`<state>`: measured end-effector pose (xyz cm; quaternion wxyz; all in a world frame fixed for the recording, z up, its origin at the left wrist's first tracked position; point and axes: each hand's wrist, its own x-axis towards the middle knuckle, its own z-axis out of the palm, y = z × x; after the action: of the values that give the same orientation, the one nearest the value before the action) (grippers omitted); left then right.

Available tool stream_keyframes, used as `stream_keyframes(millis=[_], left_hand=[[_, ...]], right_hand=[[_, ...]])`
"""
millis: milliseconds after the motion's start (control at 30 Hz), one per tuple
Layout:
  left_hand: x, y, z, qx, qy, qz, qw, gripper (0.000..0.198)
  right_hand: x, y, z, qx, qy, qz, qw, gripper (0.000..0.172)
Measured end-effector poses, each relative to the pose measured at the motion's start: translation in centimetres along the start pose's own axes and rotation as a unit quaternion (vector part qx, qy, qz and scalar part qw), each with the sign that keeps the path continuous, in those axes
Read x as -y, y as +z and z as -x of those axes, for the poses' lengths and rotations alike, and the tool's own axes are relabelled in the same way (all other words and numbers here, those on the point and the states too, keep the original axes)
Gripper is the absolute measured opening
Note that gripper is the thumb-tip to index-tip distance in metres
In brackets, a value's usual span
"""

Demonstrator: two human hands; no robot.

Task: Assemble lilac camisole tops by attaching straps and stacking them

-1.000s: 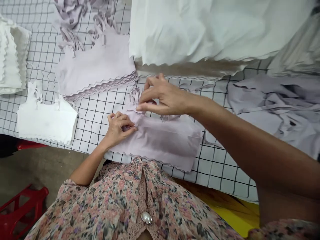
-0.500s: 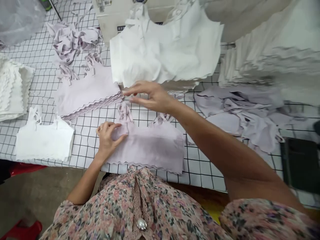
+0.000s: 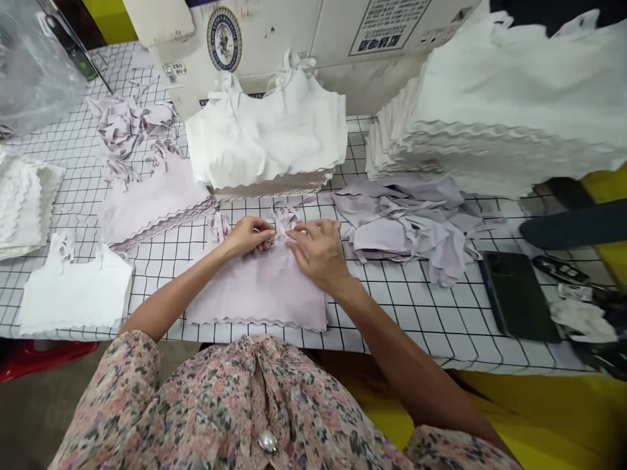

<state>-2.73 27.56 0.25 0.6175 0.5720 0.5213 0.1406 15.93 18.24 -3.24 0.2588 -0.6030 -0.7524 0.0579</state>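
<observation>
A lilac camisole top (image 3: 257, 290) with a scalloped hem lies flat on the grid-printed table (image 3: 426, 320), straps pointing away from me. My left hand (image 3: 248, 236) pinches the fabric at the top edge, beside a gathered strap (image 3: 285, 219). My right hand (image 3: 317, 251) presses its fingertips into the same spot from the other side. The two hands nearly touch, and they hide part of the top's upper edge. A second strap (image 3: 218, 227) lies loose to the left.
A white stack of tops (image 3: 267, 140) stands ahead, with a lilac stack (image 3: 157, 209) to its left. Crumpled lilac pieces (image 3: 406, 225) lie right, near a dark phone (image 3: 516, 297). A larger white stack (image 3: 494, 104) and a cardboard carton (image 3: 294, 39) rise behind.
My right hand has come down from near the white stack to the lilac top's strap. My left hand has shifted up along the top's edge. The view has pulled back, showing more table.
</observation>
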Motion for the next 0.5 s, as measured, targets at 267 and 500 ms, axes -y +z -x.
stream_keyframes(millis=[267, 500], left_hand=[[-1.3, -0.3, -2.6, 0.009, -0.109, 0.135, 0.985, 0.015], [-2.0, 0.8, -4.5, -0.022, -0.096, 0.135, 0.986, 0.032]], right_hand=[[1.4, 2.1, 3.5, 0.2, -0.042, 0.015, 0.979, 0.065], [1.5, 2.2, 2.8, 0.216, -0.045, 0.009, 0.975, 0.067]])
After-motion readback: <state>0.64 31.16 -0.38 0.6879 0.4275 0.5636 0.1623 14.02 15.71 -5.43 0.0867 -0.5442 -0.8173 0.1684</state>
